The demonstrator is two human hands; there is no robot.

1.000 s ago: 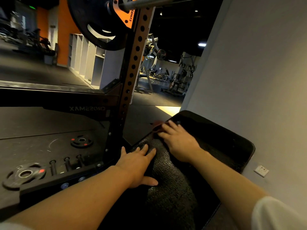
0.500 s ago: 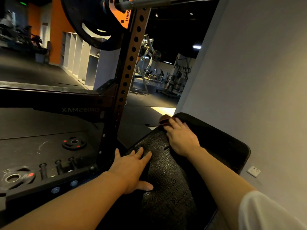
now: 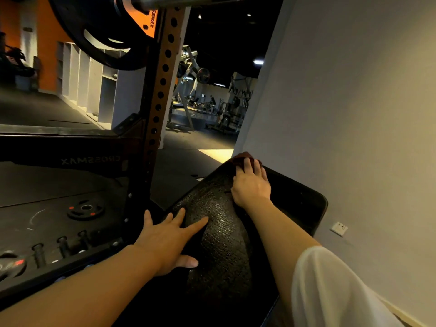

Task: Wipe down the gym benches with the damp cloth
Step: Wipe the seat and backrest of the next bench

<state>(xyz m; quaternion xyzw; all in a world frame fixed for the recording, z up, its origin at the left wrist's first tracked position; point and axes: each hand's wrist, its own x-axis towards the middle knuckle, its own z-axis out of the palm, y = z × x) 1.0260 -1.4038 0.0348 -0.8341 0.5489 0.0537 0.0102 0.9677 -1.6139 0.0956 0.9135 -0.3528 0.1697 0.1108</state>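
A black textured bench pad (image 3: 221, 251) runs from the bottom centre up toward the wall. My right hand (image 3: 251, 185) lies flat near the pad's far end, its straight fingers pressing a dark reddish cloth (image 3: 241, 158) that peeks out beyond the fingertips at the pad's top edge. My left hand (image 3: 168, 239) rests flat on the pad's left side with fingers spread and holds nothing. Most of the cloth is hidden under my right hand.
An orange perforated rack upright (image 3: 160, 90) stands just left of the bench, with a loaded barbell plate (image 3: 101, 31) overhead. Small weight plates (image 3: 86, 210) lie on the rack's base at left. A grey wall (image 3: 354, 114) with a socket (image 3: 339, 228) closes the right side.
My right hand has slid the cloth along the pad away from me, up to its far edge. My left hand has stayed flat on the pad's left side.
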